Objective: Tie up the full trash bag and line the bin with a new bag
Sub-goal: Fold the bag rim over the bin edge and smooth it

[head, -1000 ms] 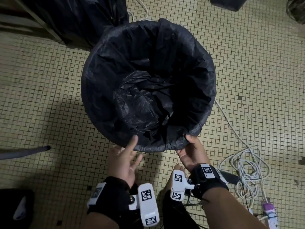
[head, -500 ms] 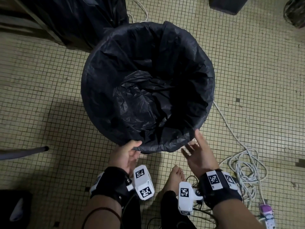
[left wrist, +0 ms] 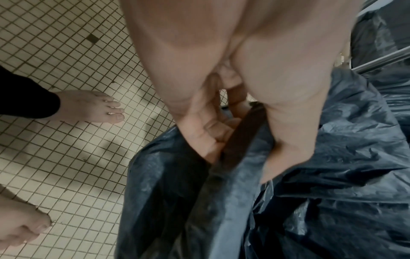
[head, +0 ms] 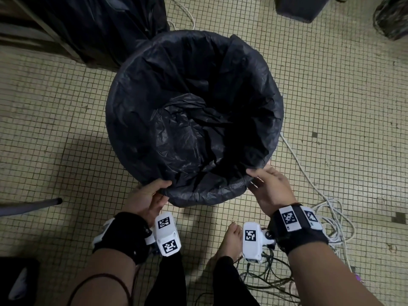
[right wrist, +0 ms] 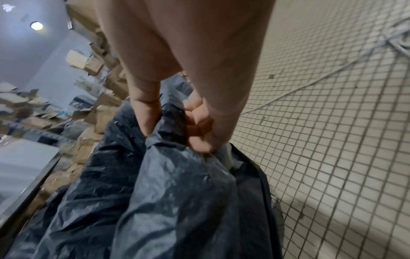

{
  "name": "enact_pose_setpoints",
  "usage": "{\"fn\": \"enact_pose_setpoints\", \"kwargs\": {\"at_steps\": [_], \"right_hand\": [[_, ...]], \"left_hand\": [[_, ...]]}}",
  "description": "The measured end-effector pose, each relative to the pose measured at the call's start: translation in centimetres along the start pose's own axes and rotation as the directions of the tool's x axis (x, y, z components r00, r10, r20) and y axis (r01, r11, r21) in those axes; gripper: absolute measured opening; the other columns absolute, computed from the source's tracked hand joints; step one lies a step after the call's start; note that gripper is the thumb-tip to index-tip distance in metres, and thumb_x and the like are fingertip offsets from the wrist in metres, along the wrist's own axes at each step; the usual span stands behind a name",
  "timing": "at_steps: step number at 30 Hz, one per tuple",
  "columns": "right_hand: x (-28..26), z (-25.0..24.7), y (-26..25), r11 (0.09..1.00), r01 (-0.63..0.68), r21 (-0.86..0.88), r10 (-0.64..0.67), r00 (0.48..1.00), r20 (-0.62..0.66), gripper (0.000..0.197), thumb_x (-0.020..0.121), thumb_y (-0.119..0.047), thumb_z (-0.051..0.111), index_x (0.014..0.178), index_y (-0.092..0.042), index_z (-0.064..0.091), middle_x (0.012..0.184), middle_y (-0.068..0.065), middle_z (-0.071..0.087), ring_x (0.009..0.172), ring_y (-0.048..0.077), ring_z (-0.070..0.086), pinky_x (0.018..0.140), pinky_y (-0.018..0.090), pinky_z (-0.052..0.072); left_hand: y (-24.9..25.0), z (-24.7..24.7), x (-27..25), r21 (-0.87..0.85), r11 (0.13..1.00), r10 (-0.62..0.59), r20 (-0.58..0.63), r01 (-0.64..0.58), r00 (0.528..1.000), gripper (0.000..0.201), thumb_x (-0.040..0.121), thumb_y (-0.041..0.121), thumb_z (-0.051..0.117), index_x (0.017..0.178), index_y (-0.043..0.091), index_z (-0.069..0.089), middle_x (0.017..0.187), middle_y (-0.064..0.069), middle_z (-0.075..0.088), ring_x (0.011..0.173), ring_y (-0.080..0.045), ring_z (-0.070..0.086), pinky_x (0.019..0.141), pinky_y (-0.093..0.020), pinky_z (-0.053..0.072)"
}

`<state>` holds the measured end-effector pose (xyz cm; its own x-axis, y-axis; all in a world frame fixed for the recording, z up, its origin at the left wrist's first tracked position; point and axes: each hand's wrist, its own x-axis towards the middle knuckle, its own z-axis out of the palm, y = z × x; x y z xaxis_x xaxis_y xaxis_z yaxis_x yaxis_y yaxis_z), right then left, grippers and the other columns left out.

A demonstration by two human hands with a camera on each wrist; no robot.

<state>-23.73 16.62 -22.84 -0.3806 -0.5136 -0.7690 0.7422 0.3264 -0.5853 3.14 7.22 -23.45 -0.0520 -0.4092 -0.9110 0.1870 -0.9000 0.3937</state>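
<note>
A black trash bag point(head: 194, 120) lined the round bin point(left wrist: 241, 140), its edge folded over the rim all the way round, and the bin stood on a floor of small pale tiles point(head: 331, 102). The left hand point(head: 145, 198) pinched the bag's folded edge at the near-left part of the rim, thumb on the inner side and fingers point(left wrist: 208, 133) curled under the outer fold. The right hand point(head: 270, 187) gripped the fold at the near-right part of the rim, thumb point(right wrist: 147, 112) on top and fingers curled round the gathered plastic. A bare foot point(head: 230, 241) stood just behind the bin, between the wrists. A coil of white cable point(head: 333, 219) lay on the floor to the right. Another black bag point(head: 99, 25) sat beyond the bin's far-left side.
</note>
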Motion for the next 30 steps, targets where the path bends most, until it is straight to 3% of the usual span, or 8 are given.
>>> {"fn": "enact_pose_setpoints", "kwargs": {"at_steps": [4, 7, 8, 9, 10, 12, 15, 30], "right_hand": [[0.2, -1.0, -0.3, 0.989, -0.128, -0.076, 0.137, 0.983, 0.120, 0.038, 0.071, -0.004, 0.075, 0.104, -0.011, 0.058, 0.119, 0.014, 0.063, 0.102, 0.025, 0.062, 0.076, 0.037, 0.050], [0.2, -1.6, -0.3, 0.989, -0.140, -0.036, 0.144, 0.978, 0.152, 0.054, 0.074, -0.002, 0.074, 0.119, -0.019, 0.050, 0.121, 0.012, 0.062, 0.098, 0.021, 0.067, 0.070, 0.035, 0.056], [0.2, -1.6, -0.1, 0.990, -0.138, -0.020, 0.139, 0.978, 0.153, 0.052, 0.074, 0.000, 0.073, 0.118, -0.017, 0.053, 0.119, 0.012, 0.064, 0.097, 0.021, 0.068, 0.069, 0.034, 0.057], [0.2, -1.5, 0.0, 0.991, -0.137, -0.006, 0.137, 0.979, 0.150, 0.048, 0.073, 0.001, 0.073, 0.116, -0.014, 0.056, 0.116, 0.012, 0.066, 0.096, 0.022, 0.068, 0.070, 0.032, 0.057], [0.1, -1.4, 0.2, 0.991, -0.136, 0.014, 0.132, 0.981, 0.142, 0.043, 0.073, 0.002, 0.072, 0.112, -0.010, 0.060, 0.113, 0.012, 0.067, 0.095, 0.022, 0.068, 0.070, 0.029, 0.058], [0.1, -1.3, 0.5, 0.989, -0.131, 0.063, 0.122, 0.984, 0.129, 0.036, 0.072, 0.003, 0.073, 0.105, -0.010, 0.064, 0.109, 0.012, 0.070, 0.093, 0.022, 0.068, 0.067, 0.023, 0.057], [0.1, -1.0, 0.8, 0.990, -0.121, 0.070, 0.113, 0.988, 0.102, 0.041, 0.071, 0.001, 0.073, 0.107, -0.015, 0.063, 0.106, 0.008, 0.071, 0.091, 0.019, 0.069, 0.063, 0.021, 0.056], [0.1, -1.5, 1.8, 0.983, -0.097, 0.153, 0.070, 0.982, 0.176, 0.050, 0.074, 0.004, 0.071, 0.118, -0.015, 0.059, 0.107, 0.011, 0.070, 0.095, 0.024, 0.068, 0.082, 0.034, 0.056]], "left_hand": [[-1.1, 0.8, -0.5, -0.058, 0.995, 0.072, -0.090, -0.077, 0.993, 0.039, 0.087, 0.008, 0.070, 0.123, -0.001, 0.060, 0.119, -0.018, 0.065, 0.095, -0.020, 0.070, 0.078, -0.028, 0.057], [-2.5, 1.5, -1.9, -0.074, 0.995, 0.053, -0.112, -0.061, 0.992, 0.059, 0.089, 0.023, 0.074, 0.140, 0.004, 0.053, 0.145, -0.026, 0.049, 0.134, -0.038, 0.050, 0.098, -0.037, 0.050], [-3.1, 1.8, -2.5, -0.077, 0.996, 0.033, -0.088, -0.039, 0.996, 0.056, 0.085, 0.024, 0.077, 0.135, 0.006, 0.058, 0.139, -0.026, 0.052, 0.131, -0.036, 0.051, 0.099, -0.035, 0.050], [-3.7, 2.1, -3.1, -0.097, 0.995, 0.011, -0.051, -0.016, 0.999, 0.054, 0.081, 0.024, 0.080, 0.129, 0.008, 0.062, 0.099, -0.027, 0.067, 0.096, -0.037, 0.069, 0.100, -0.035, 0.050], [-4.2, 2.6, -3.5, -0.137, 0.991, 0.000, -0.013, -0.002, 1.000, 0.052, 0.079, 0.023, 0.081, 0.126, 0.009, 0.064, 0.090, 0.016, 0.048, 0.094, 0.001, 0.052, 0.100, -0.035, 0.050], [-5.1, 3.5, -4.0, -0.218, 0.976, 0.002, -0.009, -0.004, 1.000, 0.051, 0.078, 0.014, 0.082, 0.126, 0.009, 0.064, 0.087, -0.001, 0.076, 0.094, -0.007, 0.071, 0.098, -0.033, 0.051], [-5.2, 4.3, -4.0, -0.277, 0.960, 0.024, -0.055, -0.038, 0.998, 0.049, 0.080, 0.002, 0.077, 0.127, 0.007, 0.063, 0.118, -0.009, 0.073, 0.110, -0.020, 0.070, 0.097, -0.033, 0.053], [-5.8, 3.4, -3.5, -0.357, 0.931, 0.092, 0.052, -0.068, 0.994, 0.046, 0.086, 0.006, 0.073, 0.130, 0.006, 0.060, 0.120, -0.011, 0.072, 0.114, -0.024, 0.068, 0.100, -0.041, 0.051]]}}
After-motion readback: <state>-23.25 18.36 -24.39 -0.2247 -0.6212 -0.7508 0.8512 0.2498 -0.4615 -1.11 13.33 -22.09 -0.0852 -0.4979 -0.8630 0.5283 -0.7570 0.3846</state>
